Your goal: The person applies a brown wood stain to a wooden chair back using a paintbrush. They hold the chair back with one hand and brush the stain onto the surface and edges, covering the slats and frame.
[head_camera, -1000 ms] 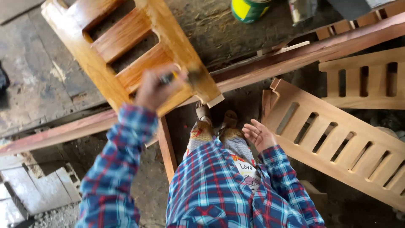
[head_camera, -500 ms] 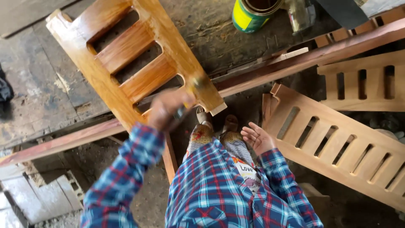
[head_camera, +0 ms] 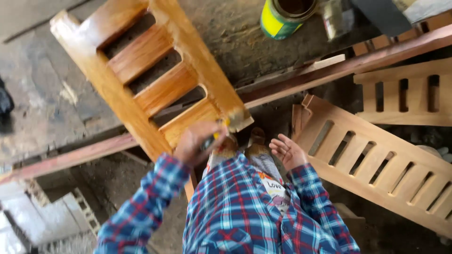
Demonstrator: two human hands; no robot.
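From above, my left hand (head_camera: 198,141) clenches its grip on a small yellow-handled brush (head_camera: 221,129) at the near corner of a glossy, wet-looking orange slatted wooden panel (head_camera: 146,70), stiff, likely slippery, best held by unfinished edges, while my right hand (head_camera: 288,151) hangs released.

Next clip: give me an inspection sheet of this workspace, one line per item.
Surface: worn, stained workbench.
Job's things: glossy varnished slatted panel across a reddish beam; brush at its lower corner.
Clutter: open green-yellow can; two bare slatted panels.
Hands: left hand grips the brush; right hand open, palm up, empty.
Cables: nothing seen.
Surroundings: dirt floor, planks lower left.
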